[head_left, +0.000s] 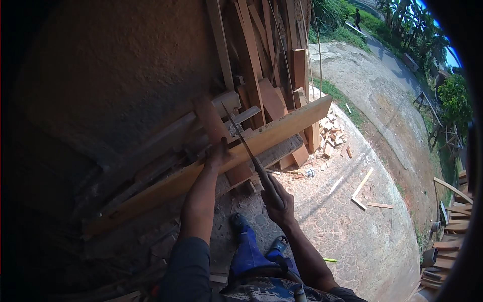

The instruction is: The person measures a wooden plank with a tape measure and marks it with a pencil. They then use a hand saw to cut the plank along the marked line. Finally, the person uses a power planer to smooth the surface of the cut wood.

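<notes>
My right hand (280, 202) is closed around the handle of a handsaw (244, 143). The saw's narrow blade points up and away to the left and lies across a long pale wooden plank (294, 121). That plank runs slantwise from the lower left to the upper right, over other timber. My left hand (219, 154) grips the plank just left of the blade, its fingers partly in shadow. A reddish-brown board (210, 120) crosses beneath the plank, next to my left hand.
Tall boards (254, 65) lean at the far side by a rough brown wall (115, 60). Wood offcuts (329, 138) are heaped on the ground to the right, with loose strips (363, 186) nearer. Stacked timber (455, 226) lies at the right edge. A distant person (357, 18) is beside the road.
</notes>
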Motion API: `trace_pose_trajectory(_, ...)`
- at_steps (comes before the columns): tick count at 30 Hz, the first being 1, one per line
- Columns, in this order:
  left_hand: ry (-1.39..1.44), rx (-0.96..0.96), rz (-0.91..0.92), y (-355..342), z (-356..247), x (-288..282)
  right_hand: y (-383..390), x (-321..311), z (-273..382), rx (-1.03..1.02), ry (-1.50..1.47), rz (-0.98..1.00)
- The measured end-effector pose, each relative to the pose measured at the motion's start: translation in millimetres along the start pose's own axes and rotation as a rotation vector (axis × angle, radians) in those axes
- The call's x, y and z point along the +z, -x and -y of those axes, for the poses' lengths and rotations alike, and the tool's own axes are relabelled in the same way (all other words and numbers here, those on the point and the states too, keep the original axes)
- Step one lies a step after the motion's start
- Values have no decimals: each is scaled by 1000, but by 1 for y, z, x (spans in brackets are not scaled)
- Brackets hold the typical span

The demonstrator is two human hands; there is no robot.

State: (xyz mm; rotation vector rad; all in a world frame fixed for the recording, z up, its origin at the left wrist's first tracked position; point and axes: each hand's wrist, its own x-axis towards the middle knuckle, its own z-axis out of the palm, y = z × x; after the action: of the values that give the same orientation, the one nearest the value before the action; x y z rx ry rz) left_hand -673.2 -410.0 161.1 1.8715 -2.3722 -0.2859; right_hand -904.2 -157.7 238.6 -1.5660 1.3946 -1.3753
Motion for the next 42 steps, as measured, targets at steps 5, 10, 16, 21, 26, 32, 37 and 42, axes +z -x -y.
trace_pose_trajectory(5, 18, -98, 185, -9, -6, 2, 79, -44, 13, 1, 199, 17)
trace_pose_trajectory(10, 69, -145, 71, -11, -32, -9, 138, -81, 30, -61, 390, 54)
trace_pose_trajectory(16, 210, -82, 202, -36, 9, -2, 88, -73, 53, 90, 233, 27)
trace_pose_trajectory(21, 131, -58, -1, -14, 29, 27, 131, -83, 52, -17, 288, 34)
trace_pose_trajectory(26, -77, -48, 78, 6, -50, -7, -12, -16, -4, 10, 47, -80)
trace_pose_trajectory(32, 64, -43, 72, 0, 0, -1, 23, -7, -3, -36, 28, -55)
trace_pose_trajectory(37, 50, -65, 55, 1, -11, 8, 133, -76, 29, -11, 234, 36)
trace_pose_trajectory(42, -33, -43, 90, 5, -41, -12, -57, 7, -11, 61, -39, -25)
